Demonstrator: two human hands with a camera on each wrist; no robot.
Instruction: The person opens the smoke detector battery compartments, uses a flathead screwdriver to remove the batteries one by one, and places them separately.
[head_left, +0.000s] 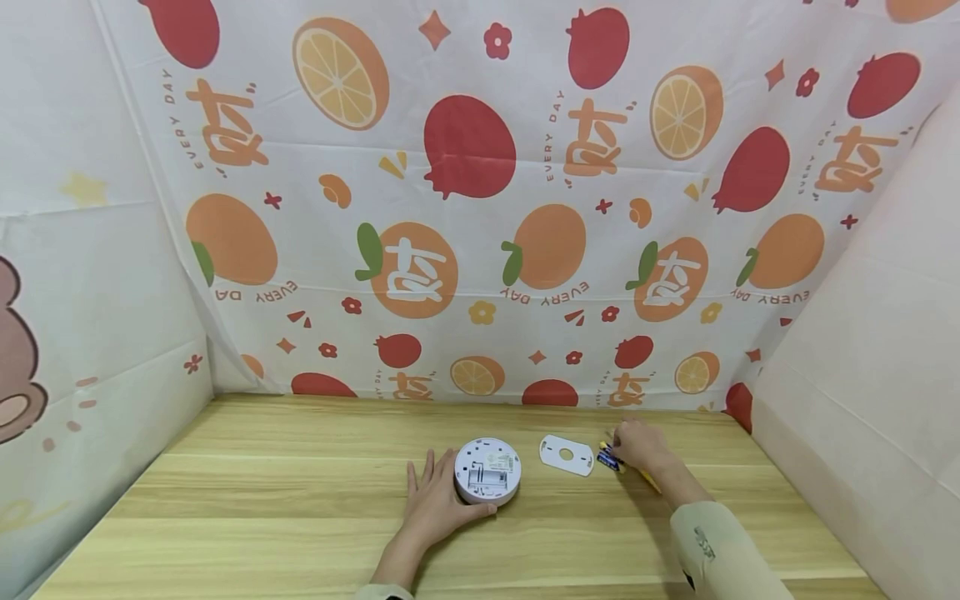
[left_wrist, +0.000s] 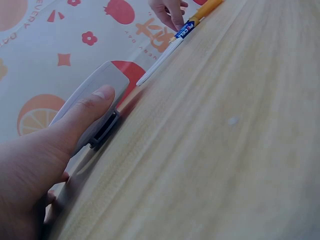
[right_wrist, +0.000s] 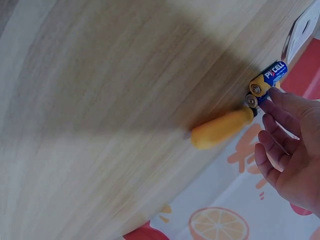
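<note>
A round white smoke alarm (head_left: 487, 471) lies with its back up, its battery compartment uncovered. My left hand (head_left: 440, 502) holds it from the left side, thumb (left_wrist: 95, 102) along the near edge and fingers around the far side. To the right, my right hand (head_left: 642, 444) is over blue and yellow AA batteries (head_left: 608, 457). In the right wrist view its thumb and index finger pinch the lower battery (right_wrist: 252, 100), beside another battery (right_wrist: 270, 79); the other fingers are loosely curled.
A flat white mounting plate (head_left: 566, 455) with a round central hole lies between the alarm and the batteries. A yellow-handled tool (right_wrist: 222, 129) lies beside the batteries, partly under the right hand in the head view. Fruit-print cloth (head_left: 472, 250) hangs behind the wooden table (head_left: 300, 500).
</note>
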